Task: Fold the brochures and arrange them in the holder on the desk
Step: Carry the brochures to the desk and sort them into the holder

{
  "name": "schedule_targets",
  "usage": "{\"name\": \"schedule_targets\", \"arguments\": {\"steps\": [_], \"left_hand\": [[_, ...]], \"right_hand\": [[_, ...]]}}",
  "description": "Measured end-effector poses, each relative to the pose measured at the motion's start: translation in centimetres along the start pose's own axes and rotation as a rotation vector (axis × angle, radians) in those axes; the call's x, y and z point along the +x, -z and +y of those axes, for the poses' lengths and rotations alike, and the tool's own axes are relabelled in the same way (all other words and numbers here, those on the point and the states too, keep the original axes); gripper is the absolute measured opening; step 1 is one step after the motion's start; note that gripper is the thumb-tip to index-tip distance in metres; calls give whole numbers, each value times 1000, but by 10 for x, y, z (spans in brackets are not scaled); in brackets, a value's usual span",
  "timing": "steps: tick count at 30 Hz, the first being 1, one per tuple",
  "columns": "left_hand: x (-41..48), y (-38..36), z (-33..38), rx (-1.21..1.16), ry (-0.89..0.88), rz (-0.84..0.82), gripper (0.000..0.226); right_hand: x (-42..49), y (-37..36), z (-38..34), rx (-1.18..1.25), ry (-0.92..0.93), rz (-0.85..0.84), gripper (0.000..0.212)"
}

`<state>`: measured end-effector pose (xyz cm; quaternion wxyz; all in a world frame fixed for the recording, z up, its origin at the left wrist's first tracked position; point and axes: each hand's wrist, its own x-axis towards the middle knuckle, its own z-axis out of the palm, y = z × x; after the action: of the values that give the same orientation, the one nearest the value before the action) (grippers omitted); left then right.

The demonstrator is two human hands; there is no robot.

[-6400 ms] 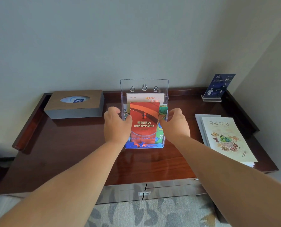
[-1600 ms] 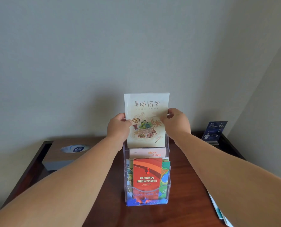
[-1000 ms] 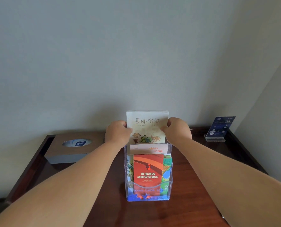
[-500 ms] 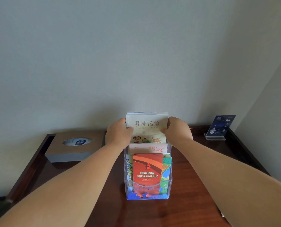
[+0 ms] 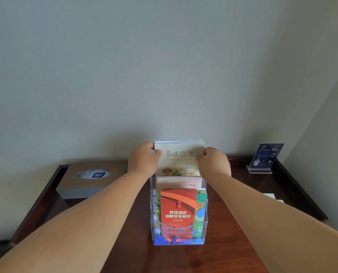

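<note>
A clear acrylic holder (image 5: 152, 213) stands upright on the dark wooden desk (image 5: 229, 233). Its front pocket carries a red brochure (image 5: 178, 210) with map-like leaflets behind it. A white leaflet (image 5: 179, 183) sits in the pocket behind. In the rear pocket stands a stack of cream brochures (image 5: 179, 160) with a food picture, its lower part hidden. My left hand (image 5: 143, 159) grips the stack's left edge and my right hand (image 5: 213, 161) grips its right edge, near the top.
A brown tissue box (image 5: 89, 179) lies at the back left of the desk. A dark blue card in a clear stand (image 5: 265, 158) is at the back right. White paper (image 5: 270, 196) shows at the right, past my forearm. The grey wall is close behind.
The cream brochures have gone down from above the holder into its rear pocket, held by both hands throughout. In the last half second they barely moved.
</note>
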<state>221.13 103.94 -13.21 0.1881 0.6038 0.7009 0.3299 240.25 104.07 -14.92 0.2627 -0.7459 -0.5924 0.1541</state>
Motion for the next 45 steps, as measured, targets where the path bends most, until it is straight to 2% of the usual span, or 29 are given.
{"name": "schedule_targets", "arguments": {"steps": [4,9,14,22,24,26,28,30,34,37,45], "left_hand": [[2,1,1,20,-4,-4,21],[2,2,1,42,-4,-20,22],[1,3,-1,24,3,-14,23],[3,2,-4,4,30,-38,22],[3,4,-3,7,32,8,30],[5,6,4,-5,-5,138,35],[4,6,18,-30,-110,233,32],[-1,1,38,-69,-228,243,26],[-19,-22,78,-120,-415,194,20],[-35,-45,100,-145,-483,104,20],[-82,-115,123,-180,-430,-131,19]], "right_hand": [[5,7,-5,34,3,-4,4],[5,9,-1,82,-21,-45,14],[5,6,-1,136,-25,-22,13],[9,5,-1,91,-15,-24,11],[8,6,-1,84,0,-30,14],[5,9,0,84,18,-25,25],[2,16,3,88,15,1,36],[0,25,7,88,10,34,39],[-8,45,18,97,2,97,36],[-18,57,28,93,-28,142,34],[-53,92,98,86,-133,139,32]]}}
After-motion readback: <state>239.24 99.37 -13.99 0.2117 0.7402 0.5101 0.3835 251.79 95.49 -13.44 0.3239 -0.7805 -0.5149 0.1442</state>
